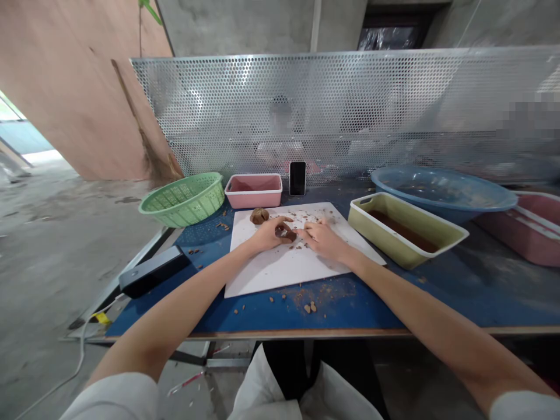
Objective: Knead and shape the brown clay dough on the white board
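My left hand curves its thumb and fingers round a small dark brown, clod-like piece, partly hidden by the fingers. To its right, my right hand rests low over the white board, palm down with fingers apart. Its fingertips reach the right end of the brown piece; whether they press on it I cannot tell. A larger rounded brown lump sits on the board just behind my left hand. Brown crumbs are scattered over the board around both hands.
On the blue table stand a green basket, a pink tub, an upright phone, an olive tub with brown contents and a blue basin. A black box lies left. Perforated metal sheeting rises behind.
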### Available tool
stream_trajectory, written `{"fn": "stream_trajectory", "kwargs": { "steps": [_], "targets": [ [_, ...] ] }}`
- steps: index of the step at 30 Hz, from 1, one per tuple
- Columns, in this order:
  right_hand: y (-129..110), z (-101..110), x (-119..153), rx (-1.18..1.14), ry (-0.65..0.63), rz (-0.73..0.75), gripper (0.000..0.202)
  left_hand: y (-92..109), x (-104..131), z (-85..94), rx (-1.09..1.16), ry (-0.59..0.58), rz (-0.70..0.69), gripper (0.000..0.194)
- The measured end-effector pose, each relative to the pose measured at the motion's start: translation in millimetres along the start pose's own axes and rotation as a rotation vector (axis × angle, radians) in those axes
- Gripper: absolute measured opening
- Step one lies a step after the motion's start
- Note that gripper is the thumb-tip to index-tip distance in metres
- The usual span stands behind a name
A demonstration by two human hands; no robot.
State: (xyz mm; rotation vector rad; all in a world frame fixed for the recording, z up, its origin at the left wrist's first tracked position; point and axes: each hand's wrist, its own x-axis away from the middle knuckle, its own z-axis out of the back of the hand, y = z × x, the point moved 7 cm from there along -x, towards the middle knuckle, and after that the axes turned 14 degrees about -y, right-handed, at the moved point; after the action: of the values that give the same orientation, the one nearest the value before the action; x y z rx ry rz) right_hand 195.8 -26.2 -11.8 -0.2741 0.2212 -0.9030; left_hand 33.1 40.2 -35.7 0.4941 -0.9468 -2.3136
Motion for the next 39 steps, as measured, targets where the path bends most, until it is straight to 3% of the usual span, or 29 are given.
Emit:
{"fn": "stream_trajectory", "kwargs": {
  "steps": [4,11,17,24,39],
  "targets": [
    [-4.7,-7.3,-2.6,0.113,-0.063,0.035,0.055,5.3,0.8,-1.5,0.070,0.012,0.007,0.066],
    [-8.1,-14.0,-13.4,0.071,-0.135,0.015,0.052,5.5,1.7,-1.0,0.053,0.020,0.016,0.062],
    [-11.3,-15.7,-11.5,0.115,-0.138,0.035,0.049,6.4,1.7,-1.3,0.019,0.015,-0.001,0.063],
    [-9.8,-14.8,-7.4,0.203,-0.051,0.091,0.052,10.0,2.5,-0.4,-0.022,0.014,-0.004,0.062],
    [-17.3,-18.1,-13.1,0.089,-0.157,0.067,0.048,6.7,1.0,0.6,-0.032,0.016,0.017,0.061]
  ]
}}
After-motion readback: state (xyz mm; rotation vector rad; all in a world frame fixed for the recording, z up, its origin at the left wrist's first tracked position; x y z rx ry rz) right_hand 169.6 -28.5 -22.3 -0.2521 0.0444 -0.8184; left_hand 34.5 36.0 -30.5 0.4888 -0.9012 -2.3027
